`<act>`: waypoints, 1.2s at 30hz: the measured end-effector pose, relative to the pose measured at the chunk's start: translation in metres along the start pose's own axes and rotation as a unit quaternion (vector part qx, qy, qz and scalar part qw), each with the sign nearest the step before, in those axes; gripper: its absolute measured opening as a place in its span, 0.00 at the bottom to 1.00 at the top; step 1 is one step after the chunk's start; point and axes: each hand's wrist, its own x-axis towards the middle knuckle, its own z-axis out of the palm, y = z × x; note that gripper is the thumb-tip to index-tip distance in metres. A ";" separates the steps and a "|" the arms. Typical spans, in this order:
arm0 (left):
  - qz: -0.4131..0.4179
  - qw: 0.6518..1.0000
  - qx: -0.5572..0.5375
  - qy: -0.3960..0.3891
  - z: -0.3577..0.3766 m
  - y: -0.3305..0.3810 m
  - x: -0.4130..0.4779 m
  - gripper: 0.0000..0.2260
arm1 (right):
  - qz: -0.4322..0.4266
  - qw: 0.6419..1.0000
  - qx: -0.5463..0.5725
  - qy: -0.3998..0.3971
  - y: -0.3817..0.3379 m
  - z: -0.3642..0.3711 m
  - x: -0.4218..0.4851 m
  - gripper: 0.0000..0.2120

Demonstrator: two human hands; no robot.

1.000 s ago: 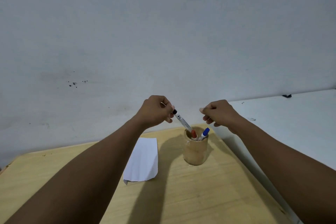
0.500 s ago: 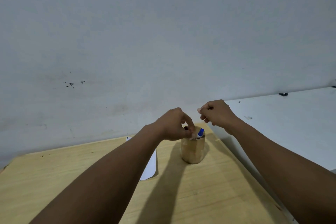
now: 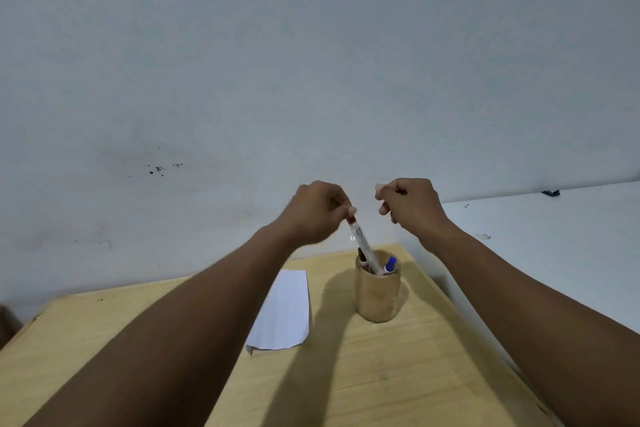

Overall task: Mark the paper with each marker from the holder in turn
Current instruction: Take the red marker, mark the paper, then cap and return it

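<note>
A round wooden holder (image 3: 377, 298) stands on the wooden table (image 3: 398, 374). My left hand (image 3: 317, 213) pinches the top of a white marker with a red end (image 3: 360, 239). The marker leans to the left, and its lower part is still inside the holder. A blue-capped marker (image 3: 390, 265) and a dark-tipped one (image 3: 362, 256) also stand in the holder. My right hand (image 3: 410, 206) hovers above and right of the holder, fingers curled shut, with nothing visible in it. A white sheet of paper (image 3: 284, 312) lies flat to the left of the holder.
A plain grey wall stands just behind the table. A white surface (image 3: 554, 246) adjoins the table on the right, with a small dark object (image 3: 550, 193) at its far edge. The table's right edge runs close to the holder.
A second ago my left hand held a black-ended marker over the holder. It then dropped to the holder's rim. It has now risen with the red-ended marker. My right hand stayed put.
</note>
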 end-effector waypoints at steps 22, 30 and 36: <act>-0.295 0.842 -0.433 0.130 -0.028 -0.145 -0.118 0.15 | 0.239 0.857 0.406 -0.208 -0.008 0.181 -0.063 0.09; -0.245 0.969 0.008 0.036 -0.036 -0.201 -0.137 0.07 | 0.202 0.894 0.360 -0.176 0.012 0.169 -0.027 0.12; -0.207 0.962 0.162 -0.079 -0.024 -0.218 -0.118 0.04 | 0.176 0.941 0.258 -0.132 0.030 0.192 -0.007 0.03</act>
